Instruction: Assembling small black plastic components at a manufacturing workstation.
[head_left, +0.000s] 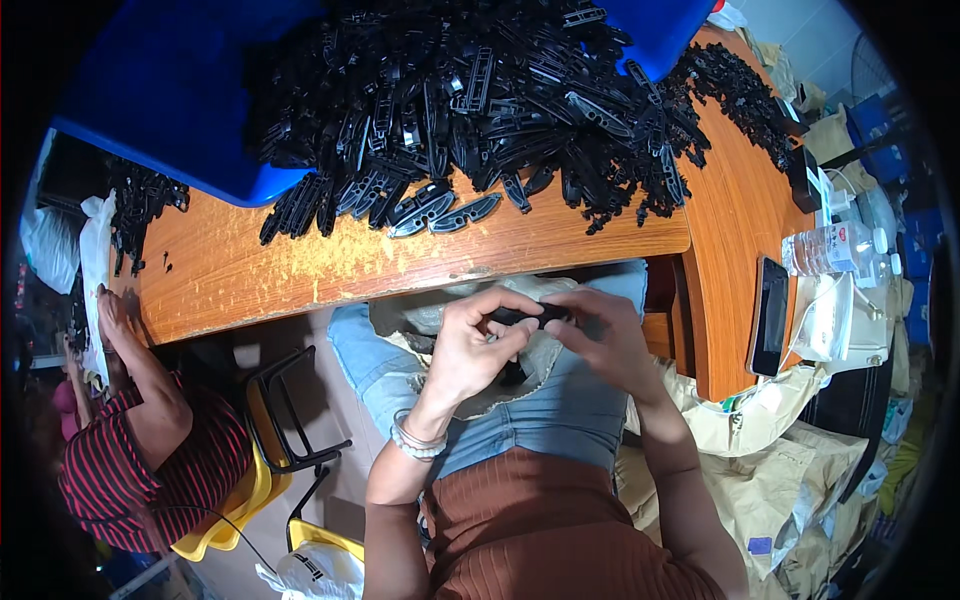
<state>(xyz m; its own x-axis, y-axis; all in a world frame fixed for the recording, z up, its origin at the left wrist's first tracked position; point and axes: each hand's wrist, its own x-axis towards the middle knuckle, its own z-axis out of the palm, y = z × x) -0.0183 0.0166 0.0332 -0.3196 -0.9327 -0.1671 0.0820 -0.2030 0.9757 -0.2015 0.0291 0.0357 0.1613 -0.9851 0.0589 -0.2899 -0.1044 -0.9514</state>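
Observation:
Over my lap, both hands meet at a small black plastic part [548,316]. My left hand [480,338] pinches it from the left, and my right hand [602,335] grips its right end with the fingers curled. The fingers hide much of the part, so its exact kind cannot be made out. Beneath my hands, an open bag [545,362] rests on my lap, with some dark pieces inside. Past the table edge lies a large heap of black plastic parts [440,110]. A few long curved black clips [465,214] sit at the heap's near edge.
The wooden table [560,230] has a worn front edge. A blue bin [170,110] lies tipped at the back left. On the right are a phone [769,315], a plastic bottle [830,248] and paper sacks [790,480]. A person in a striped top [165,470] sits at left beside a chair [290,410].

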